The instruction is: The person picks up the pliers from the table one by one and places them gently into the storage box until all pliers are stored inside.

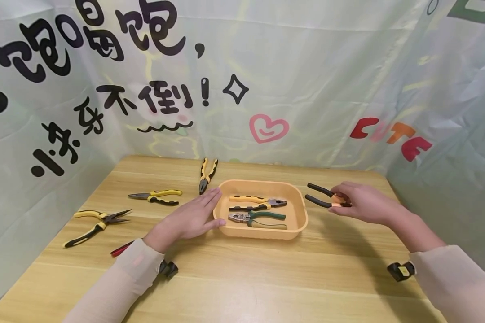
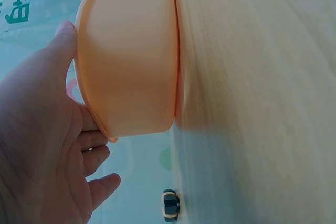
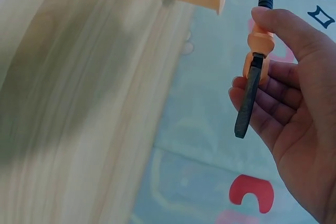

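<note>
My right hand (image 1: 357, 202) grips a pair of pliers (image 1: 320, 202) with black and orange handles, held above the table to the right of an orange tray (image 1: 301, 233). In the right wrist view, thumb and fingers pinch the pliers (image 3: 259, 43) near the joint, dark jaws showing past the hand. My left hand (image 1: 196, 215) rests against the tray's left end, fingers extended along the rim and thumb at the front corner. Inside the tray lie yellow-and-black pliers (image 1: 260, 203) and, nearer me, pliers with green and tan handles (image 1: 254, 218).
Left of the tray lie yellow-and-black long-nose pliers (image 1: 101, 220), another yellow-and-black pair (image 1: 155, 196), and yellow-and-black pliers (image 1: 206, 174) behind the left hand. A red-handled tool (image 1: 122, 248) is partly covered by the left sleeve. Printed cloth (image 1: 307, 89) stands around the wooden table (image 1: 246, 278).
</note>
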### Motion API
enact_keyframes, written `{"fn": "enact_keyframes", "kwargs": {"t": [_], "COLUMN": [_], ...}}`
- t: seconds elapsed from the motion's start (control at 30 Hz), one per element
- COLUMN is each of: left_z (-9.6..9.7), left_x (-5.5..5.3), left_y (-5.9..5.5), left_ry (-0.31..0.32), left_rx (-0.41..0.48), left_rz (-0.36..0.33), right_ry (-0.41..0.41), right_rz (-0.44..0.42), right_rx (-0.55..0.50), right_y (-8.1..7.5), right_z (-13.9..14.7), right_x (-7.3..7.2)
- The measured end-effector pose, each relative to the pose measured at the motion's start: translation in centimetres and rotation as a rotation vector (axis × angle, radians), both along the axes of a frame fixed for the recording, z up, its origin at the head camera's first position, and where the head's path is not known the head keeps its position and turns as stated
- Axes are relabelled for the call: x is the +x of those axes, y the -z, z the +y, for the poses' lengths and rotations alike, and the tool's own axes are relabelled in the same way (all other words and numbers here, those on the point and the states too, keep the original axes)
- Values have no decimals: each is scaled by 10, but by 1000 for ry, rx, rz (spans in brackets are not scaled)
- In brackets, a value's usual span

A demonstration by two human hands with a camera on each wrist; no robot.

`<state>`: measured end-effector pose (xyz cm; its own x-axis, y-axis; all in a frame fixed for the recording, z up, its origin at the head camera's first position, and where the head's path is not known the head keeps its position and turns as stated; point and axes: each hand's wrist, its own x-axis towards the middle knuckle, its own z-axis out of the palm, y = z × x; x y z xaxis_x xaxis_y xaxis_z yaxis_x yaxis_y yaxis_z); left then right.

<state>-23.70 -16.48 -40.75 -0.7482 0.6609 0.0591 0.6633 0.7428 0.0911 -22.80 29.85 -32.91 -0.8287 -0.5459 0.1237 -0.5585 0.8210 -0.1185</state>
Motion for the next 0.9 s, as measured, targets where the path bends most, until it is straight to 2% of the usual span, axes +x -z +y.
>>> {"fn": "enact_keyframes", "kwargs": {"t": [0.23, 0.5, 0.9], "left_z": [0, 0, 0], "left_x": [0, -1, 0], "left_y": [0, 1, 1], "left_ry": [2, 1, 6], "left_rx": [1, 1, 16], "left_rz": [1, -3, 10], "right_ry": [-16, -30, -87], "right_rz": [19, -3, 0], "right_rx": [7, 12, -8], "right_y": [-2, -6, -6], "right_z": [-11, -26, -50], "right_x": [-4, -9, -17]}}
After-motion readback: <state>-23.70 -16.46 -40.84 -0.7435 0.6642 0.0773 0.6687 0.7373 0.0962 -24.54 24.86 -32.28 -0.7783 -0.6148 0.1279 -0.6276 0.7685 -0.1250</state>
